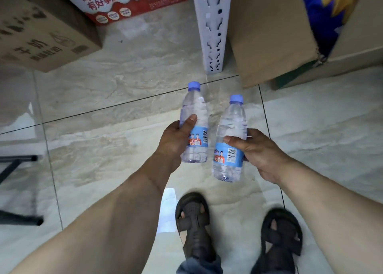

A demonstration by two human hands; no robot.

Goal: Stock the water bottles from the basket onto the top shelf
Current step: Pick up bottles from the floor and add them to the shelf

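I hold two clear water bottles with pale blue caps and blue labels, both over the tiled floor in front of me. My left hand (176, 141) grips the left bottle (195, 116) around its middle, thumb across the front. My right hand (259, 151) grips the right bottle (232, 124) at its label, cap pointing away from me. The two bottles are side by side and a little apart. Neither the basket nor the top shelf is in view.
A white perforated shelf upright (211, 31) stands ahead on the floor. Brown cardboard boxes sit at the left (41, 37) and right (269, 35), with a red printed carton (128, 2) behind. Black metal legs (14, 164) show at the far left. My sandalled feet (194, 226) are below.
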